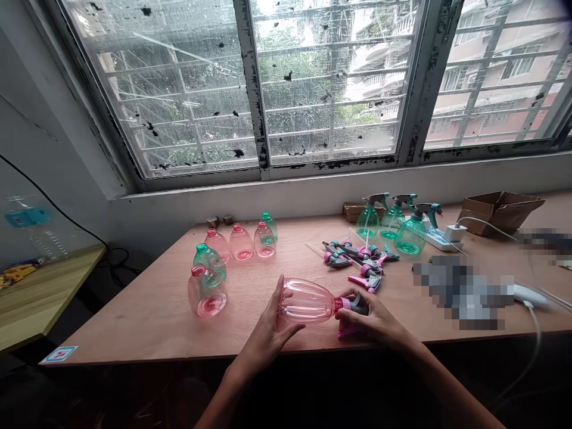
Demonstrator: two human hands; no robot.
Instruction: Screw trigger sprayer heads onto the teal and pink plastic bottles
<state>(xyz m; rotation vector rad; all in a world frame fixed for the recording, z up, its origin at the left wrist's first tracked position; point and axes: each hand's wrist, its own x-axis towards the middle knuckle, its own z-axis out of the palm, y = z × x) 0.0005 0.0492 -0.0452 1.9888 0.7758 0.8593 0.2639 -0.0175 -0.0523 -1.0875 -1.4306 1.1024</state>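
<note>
Beneath our left hand [272,328] and right hand [374,317] we have the tabletop [147,333]. Ahead, rightward, stand three green spray bottles [410,238]; leftward, six open bottles [241,243]. Between our hands we hold a pink bottle [308,300] sideways, left clasping its base, right gripping the sprayer [358,304] at its neck. Just beyond the right lie loose spray heads [370,271].

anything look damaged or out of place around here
The window frame looks worn: dark patches break its grey paint, and dark blotches dot the glass. On the table, nothing visible looks spilled; the spray heads just lie in a jumbled heap.
</note>
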